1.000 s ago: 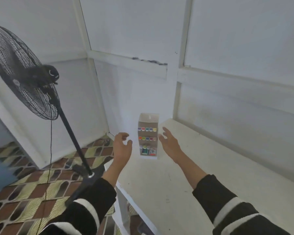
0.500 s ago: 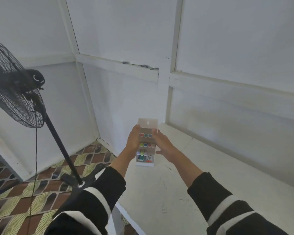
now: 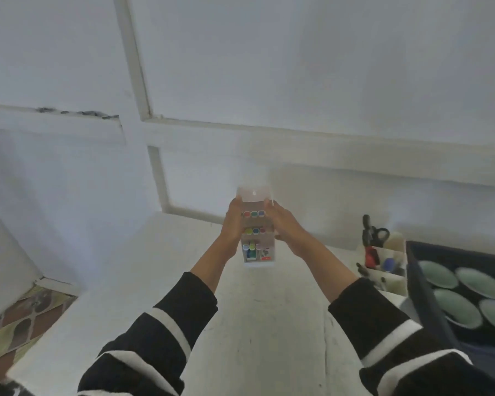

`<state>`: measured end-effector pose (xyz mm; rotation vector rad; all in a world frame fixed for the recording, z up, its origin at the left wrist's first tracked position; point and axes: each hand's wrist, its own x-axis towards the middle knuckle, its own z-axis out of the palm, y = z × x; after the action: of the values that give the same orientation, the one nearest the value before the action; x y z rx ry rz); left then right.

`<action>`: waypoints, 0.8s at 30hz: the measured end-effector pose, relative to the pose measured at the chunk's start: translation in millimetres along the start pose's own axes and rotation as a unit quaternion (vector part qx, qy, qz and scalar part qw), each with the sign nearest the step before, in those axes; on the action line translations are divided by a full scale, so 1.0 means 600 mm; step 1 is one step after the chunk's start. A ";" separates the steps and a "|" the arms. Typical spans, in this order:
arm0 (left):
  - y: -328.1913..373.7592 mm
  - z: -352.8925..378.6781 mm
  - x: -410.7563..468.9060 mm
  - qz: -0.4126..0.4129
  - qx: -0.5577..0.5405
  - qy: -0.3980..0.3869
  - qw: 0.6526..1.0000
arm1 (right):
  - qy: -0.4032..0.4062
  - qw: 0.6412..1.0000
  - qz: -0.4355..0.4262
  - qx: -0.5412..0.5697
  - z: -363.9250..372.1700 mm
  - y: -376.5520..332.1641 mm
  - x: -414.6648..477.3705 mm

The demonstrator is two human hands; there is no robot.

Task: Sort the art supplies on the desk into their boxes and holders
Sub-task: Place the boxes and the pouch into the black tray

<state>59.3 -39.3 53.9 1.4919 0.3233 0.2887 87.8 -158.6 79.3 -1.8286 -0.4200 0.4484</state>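
A white tiered holder [image 3: 255, 224] is carrying three rows of coloured markers [image 3: 253, 214]. Both arms are reaching forward, with the left hand [image 3: 233, 224] and right hand [image 3: 283, 224] clasping its two sides, fingers curled round it. They are holding it upright between them over the far part of the desk [image 3: 155, 267]. At the right, an organizer [image 3: 389, 270] is holding scissors [image 3: 375, 234] and pens beside a dark tray [image 3: 423, 281] of green dishes [image 3: 437, 274].

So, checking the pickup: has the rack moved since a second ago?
Yes. The rack is now right of the vertical wall trim; earlier it stood left of it.
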 end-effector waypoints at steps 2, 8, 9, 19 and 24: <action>-0.009 0.065 0.003 -0.014 -0.006 -0.046 0.999 | 0.033 0.999 0.015 0.000 -0.060 0.026 -0.011; -0.027 0.200 0.001 -0.030 -0.001 -0.138 0.990 | 0.086 0.994 0.067 0.018 -0.181 0.080 -0.054; -0.030 0.214 -0.001 -0.036 0.001 -0.145 0.989 | 0.090 0.993 0.079 0.023 -0.192 0.088 -0.059; -0.059 0.268 -0.017 -0.052 0.020 -0.178 0.982 | 0.075 0.992 0.087 0.058 -0.219 0.124 -0.097; -0.068 0.276 -0.026 -0.049 0.028 -0.169 0.984 | 0.077 0.992 0.088 0.049 -0.222 0.134 -0.101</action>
<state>108.2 -200.1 22.2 1.5439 0.1311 -0.0547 107.2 -321.1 45.5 -1.7971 -0.1276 0.4364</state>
